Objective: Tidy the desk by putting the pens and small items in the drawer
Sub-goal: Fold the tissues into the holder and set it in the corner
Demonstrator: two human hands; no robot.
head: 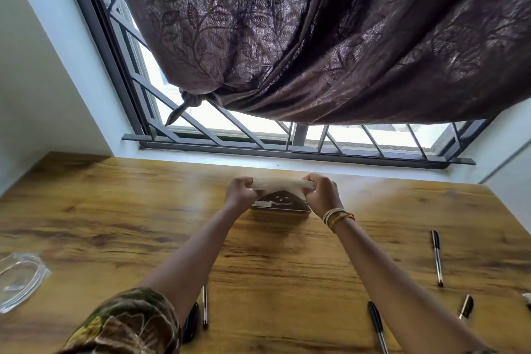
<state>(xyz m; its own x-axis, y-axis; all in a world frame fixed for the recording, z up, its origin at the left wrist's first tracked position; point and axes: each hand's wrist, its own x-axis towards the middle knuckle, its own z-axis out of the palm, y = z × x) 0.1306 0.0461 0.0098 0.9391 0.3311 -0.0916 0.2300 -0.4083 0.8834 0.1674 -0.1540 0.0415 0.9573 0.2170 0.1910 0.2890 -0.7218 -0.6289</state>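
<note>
With both hands (283, 195) clamped on the cloth pouch (280, 185) above the desk (115, 210), keep its mouth wide before loading pens (437, 257).

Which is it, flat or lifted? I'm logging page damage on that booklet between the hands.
Lifted: both hands, left hand and right hand, pinch the booklet's pale top sheet, bowing it upward; the dark part rests on the desk.
</note>
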